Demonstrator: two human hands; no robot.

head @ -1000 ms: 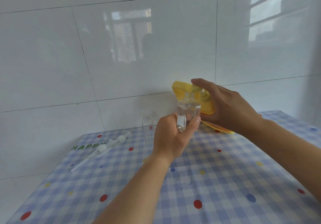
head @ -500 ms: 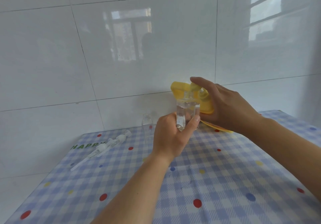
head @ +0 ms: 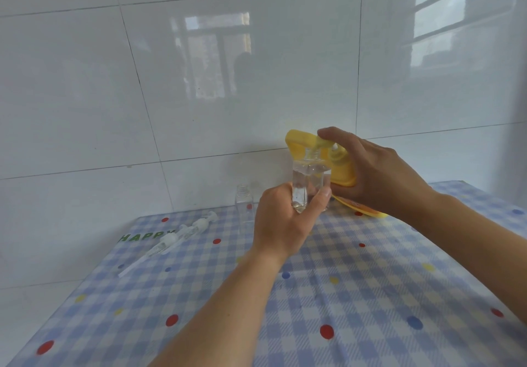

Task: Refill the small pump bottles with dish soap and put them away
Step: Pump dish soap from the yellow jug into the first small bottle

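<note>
Almost nothing is differing from half a second ago: both hands are staying raised above the back of the surface (head: 370,295) in the same pose, and the two bottles are keeping their places against each other. The left hand (head: 281,218) is grasping the small clear bottle (head: 309,184) upright, fingers and thumb curled round its lower half, with clear liquid standing up to about its shoulder. The right hand (head: 379,173) is gripping the yellow soap bottle (head: 343,173), tipped over so that its spout is sitting at the small bottle's open neck. A spare small bottle (head: 243,204), uncapped, is standing on the surface just left of the left hand, close to the tiled wall (head: 199,81). Two pump tops are lying side by side further left, the far pump top (head: 199,224) and the near pump top (head: 166,240), their tubes pointing toward the left edge, beside the green HAPPY lettering (head: 141,236). The surface's back edge is meeting the wall and its left edge is running diagonally toward the viewer. A wide stretch of checked cloth is lying open in front of the hands, crossed only by the forearms.
</note>
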